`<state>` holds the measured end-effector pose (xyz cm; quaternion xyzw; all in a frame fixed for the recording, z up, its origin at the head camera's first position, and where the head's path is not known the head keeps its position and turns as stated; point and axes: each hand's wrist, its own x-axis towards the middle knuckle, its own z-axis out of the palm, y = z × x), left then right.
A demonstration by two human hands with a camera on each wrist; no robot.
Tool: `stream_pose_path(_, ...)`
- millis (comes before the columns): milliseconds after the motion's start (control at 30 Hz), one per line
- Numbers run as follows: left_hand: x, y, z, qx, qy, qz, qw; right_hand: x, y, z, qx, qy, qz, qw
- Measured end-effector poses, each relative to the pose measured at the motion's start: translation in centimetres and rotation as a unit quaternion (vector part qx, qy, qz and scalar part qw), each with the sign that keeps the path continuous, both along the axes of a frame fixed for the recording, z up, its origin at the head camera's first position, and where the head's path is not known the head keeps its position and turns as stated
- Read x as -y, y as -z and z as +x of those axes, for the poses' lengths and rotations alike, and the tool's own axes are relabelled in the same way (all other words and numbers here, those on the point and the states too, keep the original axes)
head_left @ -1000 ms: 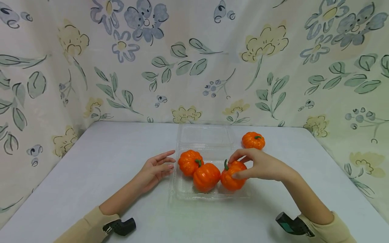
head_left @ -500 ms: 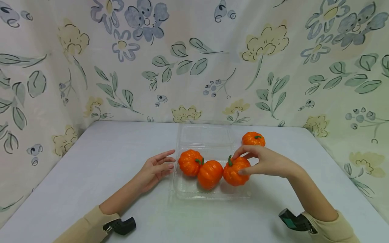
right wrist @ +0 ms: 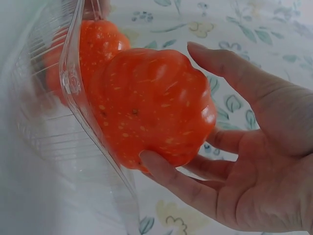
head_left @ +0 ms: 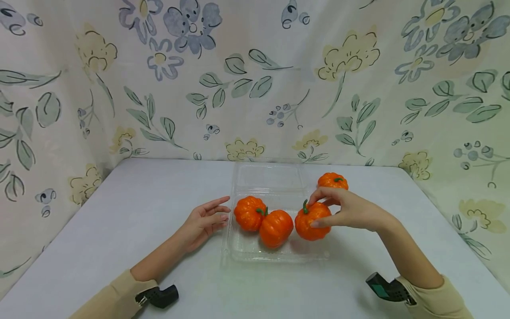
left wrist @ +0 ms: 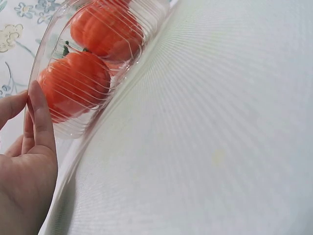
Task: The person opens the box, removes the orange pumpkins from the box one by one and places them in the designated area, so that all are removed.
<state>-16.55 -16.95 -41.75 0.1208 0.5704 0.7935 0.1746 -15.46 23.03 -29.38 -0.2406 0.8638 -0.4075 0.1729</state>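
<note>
An orange toy pumpkin with a green stem is gripped in my right hand, thumb on the near side and fingers behind. In the right wrist view, the held pumpkin is tilted at the wall of the clear plastic box. Two more pumpkins, one at the left and one in the middle, sit inside the box. My left hand has its fingers extended at the box's left side. The left wrist view has those fingertips against the box's side.
Behind the right hand, another orange pumpkin rests on the white table, partly covered by the hand. The box's lid lies folded back. A flowered cloth hangs behind the table.
The right hand has moved the gripped pumpkin slightly up and to the right, apart from the middle one. The middle pumpkin has shifted a little rightward. The left hand has stayed put.
</note>
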Motion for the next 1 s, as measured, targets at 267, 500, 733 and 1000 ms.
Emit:
stream_pose_path(267,0.0,0.0,0.0,-0.002,-0.001,-0.01,0.9999,-0.3,0.1,-0.2,-0.005,0.007,-0.015,0.9999)
stream_pose_path(500,0.0,-0.1,0.0,0.001,-0.002,-0.006,1.0,-0.6,0.1,-0.3,-0.005,0.005,-0.011,0.9999)
stream_pose_path(733,0.0,-0.1,0.0,0.001,0.0,-0.002,1.0,-1.2,0.0,-0.5,-0.018,-0.003,0.0,0.9998)
stream_pose_path(1000,-0.1,-0.2,0.1,0.005,-0.002,-0.007,1.0,-1.8,-0.2,-0.6,-0.007,-0.011,0.006,0.9999)
